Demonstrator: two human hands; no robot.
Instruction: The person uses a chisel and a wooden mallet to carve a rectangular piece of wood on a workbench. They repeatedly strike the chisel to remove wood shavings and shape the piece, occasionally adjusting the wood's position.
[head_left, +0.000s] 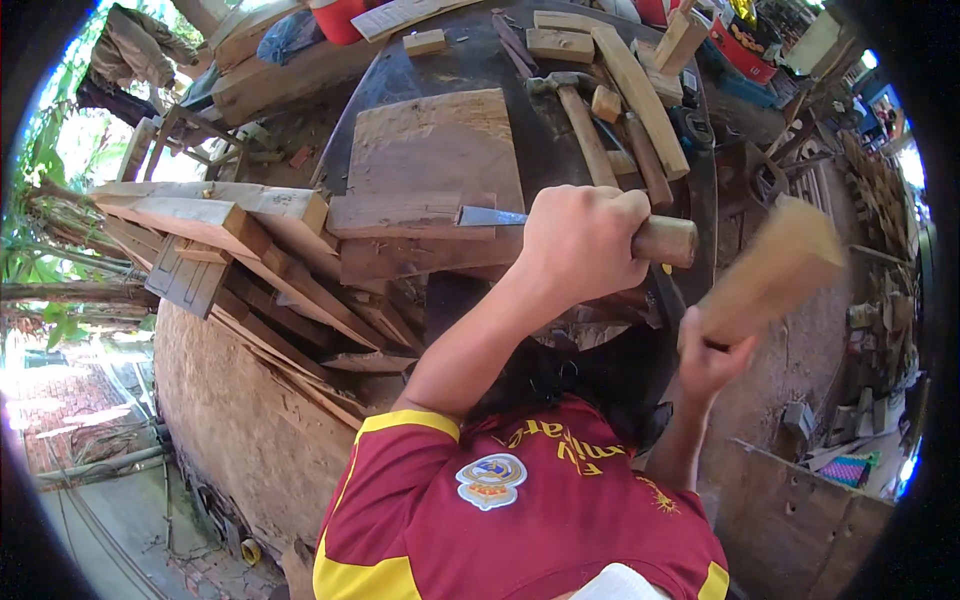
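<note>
My left hand [580, 245] is wrapped round the wooden handle of a chisel [490, 216], whose butt end sticks out on the right side of the fist. The flat metal blade points left, its tip at a narrow wooden block [395, 215] lying across the near part of a wide wooden board [440, 140]. A straight line crosses the block close to the blade. To the right, my right hand [706, 358] grips a wooden mallet [775, 270], raised and blurred by motion. The mallet is apart from the chisel's handle.
Beyond my left hand lie a claw hammer [588, 135], several wood offcuts and a tape measure [692, 128] on the dark bench. Long timbers [250, 240] are stacked at the left. A red container [338, 20] stands at the far edge; more wood pieces lean at the right.
</note>
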